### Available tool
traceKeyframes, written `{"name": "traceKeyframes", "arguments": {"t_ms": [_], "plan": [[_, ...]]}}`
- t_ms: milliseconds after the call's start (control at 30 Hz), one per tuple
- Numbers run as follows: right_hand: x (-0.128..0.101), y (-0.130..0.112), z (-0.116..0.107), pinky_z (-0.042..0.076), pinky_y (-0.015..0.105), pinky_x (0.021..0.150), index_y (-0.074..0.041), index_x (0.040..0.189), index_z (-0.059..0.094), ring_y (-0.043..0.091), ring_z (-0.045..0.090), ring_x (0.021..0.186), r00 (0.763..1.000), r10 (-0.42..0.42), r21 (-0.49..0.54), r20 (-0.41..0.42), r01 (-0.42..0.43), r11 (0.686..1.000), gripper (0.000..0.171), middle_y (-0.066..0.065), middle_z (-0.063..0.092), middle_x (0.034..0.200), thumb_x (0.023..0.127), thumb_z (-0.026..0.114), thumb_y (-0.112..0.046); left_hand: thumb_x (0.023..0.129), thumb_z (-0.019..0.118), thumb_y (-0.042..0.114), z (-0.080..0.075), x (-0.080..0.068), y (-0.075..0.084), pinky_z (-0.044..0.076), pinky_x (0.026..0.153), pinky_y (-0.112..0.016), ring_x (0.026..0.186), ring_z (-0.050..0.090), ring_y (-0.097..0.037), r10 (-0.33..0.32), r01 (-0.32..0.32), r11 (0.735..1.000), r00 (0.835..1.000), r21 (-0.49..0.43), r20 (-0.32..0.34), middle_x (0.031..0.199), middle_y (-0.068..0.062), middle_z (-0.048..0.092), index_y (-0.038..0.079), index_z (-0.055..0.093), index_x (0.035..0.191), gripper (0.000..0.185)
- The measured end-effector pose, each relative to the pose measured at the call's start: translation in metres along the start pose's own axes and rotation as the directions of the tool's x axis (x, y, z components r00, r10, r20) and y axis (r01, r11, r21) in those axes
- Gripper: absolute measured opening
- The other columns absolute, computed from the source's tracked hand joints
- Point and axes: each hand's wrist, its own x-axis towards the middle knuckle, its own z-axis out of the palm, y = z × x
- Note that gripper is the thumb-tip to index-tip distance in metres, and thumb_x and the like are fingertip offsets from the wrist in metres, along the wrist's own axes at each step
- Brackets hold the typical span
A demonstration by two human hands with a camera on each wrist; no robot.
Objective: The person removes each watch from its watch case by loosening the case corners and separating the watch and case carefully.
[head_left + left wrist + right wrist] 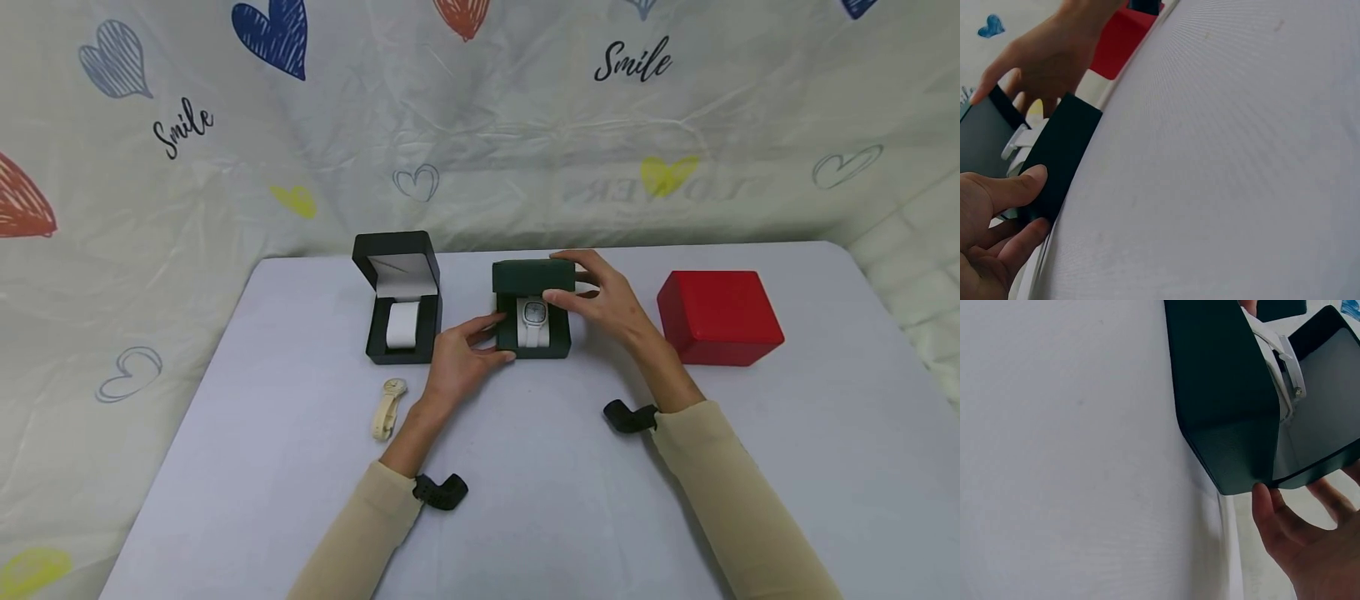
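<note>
A dark green watch box stands mid-table with a white watch on its cushion. Its hinged lid leans forward, half lowered over the watch. My right hand grips the lid, fingers over its top and thumb under its front edge. My left hand pinches the left side of the box base between thumb and fingers. In the right wrist view the green box fills the top, its lid tilted, with my right hand's fingers at the lid's edge.
An open black box with a bare white cushion stands left of the green one. A beige watch lies on the grey table in front of it. A shut red box sits to the right. A patterned sheet hangs behind.
</note>
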Motion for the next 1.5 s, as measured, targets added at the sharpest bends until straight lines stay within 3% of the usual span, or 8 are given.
{"name": "traceKeyframes", "arguments": {"t_ms": [367,667,900,1500], "plan": [[0.005,-0.006,0.002,0.046,0.059,0.106,-0.033,0.145,0.056,0.038,0.058,0.133,0.999,0.037,0.062,-0.027,-0.036,0.997,0.055,0.001,0.048,0.155,0.094,0.072,-0.044,0.079,0.089,0.002,0.0,0.0,0.0,0.063,0.087,-0.027,0.127,0.069,-0.028,-0.01,0.01,1.0,1.0,-0.008,-0.005,0.145,-0.013,0.065,0.013,0.071,0.134,0.059],[0.007,-0.004,0.003,0.048,0.055,0.11,-0.028,0.157,0.045,0.039,0.062,0.132,0.997,0.073,0.093,-0.031,-0.07,0.993,0.066,0.008,0.044,0.161,0.098,0.065,-0.049,0.078,0.09,0.001,0.001,-0.002,0.0,0.063,0.089,-0.029,0.127,0.069,-0.026,-0.042,0.041,0.999,0.999,-0.016,-0.009,0.145,-0.011,0.065,0.016,0.072,0.134,0.06],[0.009,-0.005,0.004,0.051,0.06,0.109,-0.025,0.164,0.034,0.043,0.06,0.135,0.997,0.062,0.081,-0.04,-0.059,0.995,0.071,0.014,0.039,0.165,0.102,0.057,-0.053,0.078,0.089,0.001,0.002,-0.002,0.001,0.063,0.087,-0.029,0.124,0.07,-0.027,-0.035,0.035,0.999,0.999,-0.016,-0.022,0.144,-0.011,0.066,0.015,0.073,0.133,0.059],[0.013,-0.002,0.006,0.05,0.063,0.108,-0.03,0.163,0.033,0.047,0.059,0.134,0.998,0.043,0.074,-0.039,-0.04,0.996,0.066,0.018,0.04,0.164,0.105,0.055,-0.05,0.077,0.09,0.001,0.002,-0.002,0.001,0.063,0.087,-0.028,0.124,0.071,-0.027,-0.022,0.022,1.0,0.999,-0.005,-0.025,0.145,-0.011,0.065,0.015,0.073,0.133,0.059]]}}
